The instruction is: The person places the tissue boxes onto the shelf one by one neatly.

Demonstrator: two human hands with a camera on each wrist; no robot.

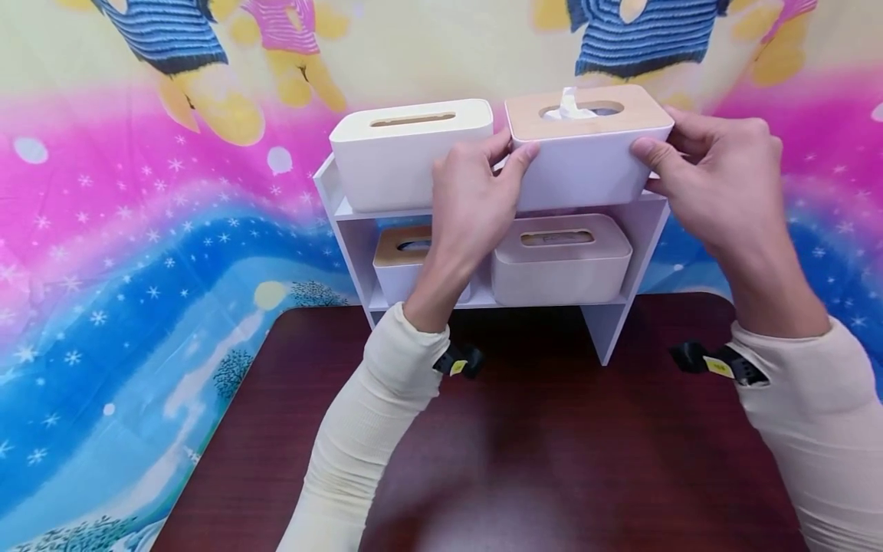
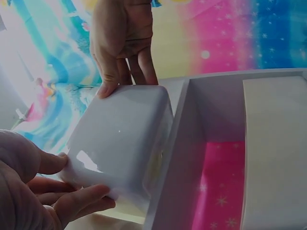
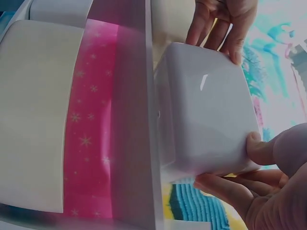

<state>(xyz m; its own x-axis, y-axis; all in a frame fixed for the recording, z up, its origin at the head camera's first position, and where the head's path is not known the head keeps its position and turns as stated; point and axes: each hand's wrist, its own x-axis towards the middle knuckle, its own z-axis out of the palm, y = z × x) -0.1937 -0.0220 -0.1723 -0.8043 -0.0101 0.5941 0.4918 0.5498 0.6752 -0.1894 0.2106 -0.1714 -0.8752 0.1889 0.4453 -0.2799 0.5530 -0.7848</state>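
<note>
I see the tissue box [image 1: 586, 146] with the wooden lid at the right end of the white shelf's [image 1: 645, 230] top tier, just beside a second white box [image 1: 407, 153]; the left hand [image 1: 476, 199] and right hand [image 1: 717, 176] pinch its two short ends, thumbs in front, fingers curled behind. The wrist views show its glossy base overhanging the shelf's front edge; my judgement: slick walls could slip from the pinch, or a sideways nudge could shove the neighbouring box off the far end.

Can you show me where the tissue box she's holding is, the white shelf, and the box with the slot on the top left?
held tissue box [image 1: 586, 165], head view, on its white front face.
white shelf [image 1: 645, 230], head view, on its right side panel.
top-left box [image 1: 400, 165], head view, on its white front face.
</note>
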